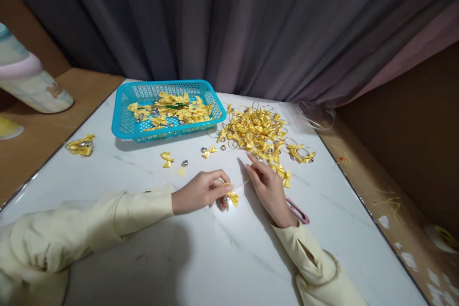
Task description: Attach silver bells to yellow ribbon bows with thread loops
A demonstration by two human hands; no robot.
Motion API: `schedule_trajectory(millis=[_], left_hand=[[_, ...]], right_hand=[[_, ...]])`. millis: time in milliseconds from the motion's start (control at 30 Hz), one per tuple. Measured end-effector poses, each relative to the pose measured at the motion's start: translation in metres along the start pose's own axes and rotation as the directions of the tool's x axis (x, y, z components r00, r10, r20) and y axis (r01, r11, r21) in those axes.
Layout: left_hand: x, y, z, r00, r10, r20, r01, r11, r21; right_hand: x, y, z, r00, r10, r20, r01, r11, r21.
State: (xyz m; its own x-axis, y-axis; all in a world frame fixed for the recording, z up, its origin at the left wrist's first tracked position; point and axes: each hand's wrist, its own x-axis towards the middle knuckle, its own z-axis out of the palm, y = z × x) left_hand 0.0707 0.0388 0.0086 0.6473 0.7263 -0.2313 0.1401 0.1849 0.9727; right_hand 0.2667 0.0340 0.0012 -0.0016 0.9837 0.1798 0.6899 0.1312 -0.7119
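Note:
A yellow satin bow (234,199) with a small silver bell (225,198) is pinched in the fingers of my left hand (206,191), low over the white table. A thin pale cord (241,185) stretches from the bow towards my right hand (267,189). That hand is partly closed at the cord's far end, and its lower fingers are hidden. Left of centre lie a loose yellow bow (167,159), a silver bell (184,163) and a scrap of yellow ribbon (181,172). Another bow (209,151) rests beyond my hands with bells beside it.
A blue plastic basket (124,130) holds many yellow bows and bells. To its right spreads a heap of bows on cord loops (254,126). A pink-handled tool (298,211) lies beside my right wrist. A tumbler (39,81) stands far left; a curtain (229,24) hangs behind.

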Motion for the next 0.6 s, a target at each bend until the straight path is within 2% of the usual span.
schedule_trajectory(millis=[167, 600], left_hand=[[-0.0010, 0.0025, -0.0004, 1.000, 0.015, 0.010, -0.015, 1.000, 0.028], [-0.0004, 0.0019, -0.0001, 1.000, 0.013, 0.016, -0.013, 0.999, -0.049]], right_hand=[[-0.0010, 0.0009, 0.0002, 0.999, 0.037, -0.012, -0.037, 0.999, -0.024], [-0.0010, 0.0007, 0.0033, 0.993, 0.106, -0.052, -0.105, 0.994, 0.013]])
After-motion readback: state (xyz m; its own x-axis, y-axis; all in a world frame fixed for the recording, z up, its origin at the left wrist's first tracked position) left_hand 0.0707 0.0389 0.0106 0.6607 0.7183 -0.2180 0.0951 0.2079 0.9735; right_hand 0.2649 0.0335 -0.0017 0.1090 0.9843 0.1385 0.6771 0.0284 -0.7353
